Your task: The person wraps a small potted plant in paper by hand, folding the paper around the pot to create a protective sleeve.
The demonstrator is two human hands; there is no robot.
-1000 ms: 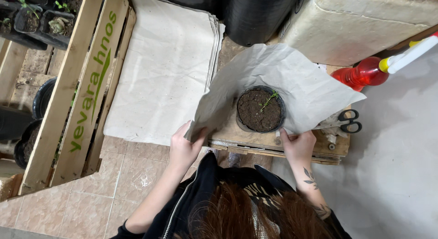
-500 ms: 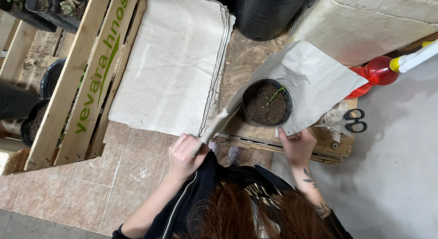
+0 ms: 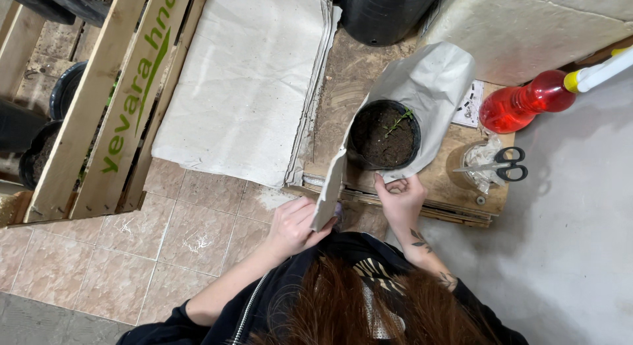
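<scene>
Black plastic pot (image 3: 384, 135) of dark soil with 1 small green seedling (image 3: 397, 121), seated on a grey sheet of wrapping paper (image 3: 432, 88) on the chipboard-topped pallet (image 3: 343, 75), just right of frame centre. Left hand (image 3: 295, 224) at 7 o'clock from the pot, fingers curled and pinching the sheet's left edge, lifted into an upright flap against the pot wall. Right hand (image 3: 399, 199) at 6 o'clock from the pot, fingertips pinching the near edge of the sheet close to the rim. Far part of the sheet curling up and over at 1 o'clock. Stack of flat grey paper sheets (image 3: 247, 81) at 10 o'clock, red spray bottle (image 3: 524, 102) at 2 o'clock, black-handled scissors (image 3: 498, 164) on a roll of clear tape (image 3: 469, 167) at 3 o'clock, wooden crate side (image 3: 112, 108) far at 9 o'clock. Best handled, judging by the slack flap: paper kept taut and snug to the pot wall, pot level to hold the soil in, folds kept clear of the seedling, right-hand pinch firm as the anchor.
</scene>
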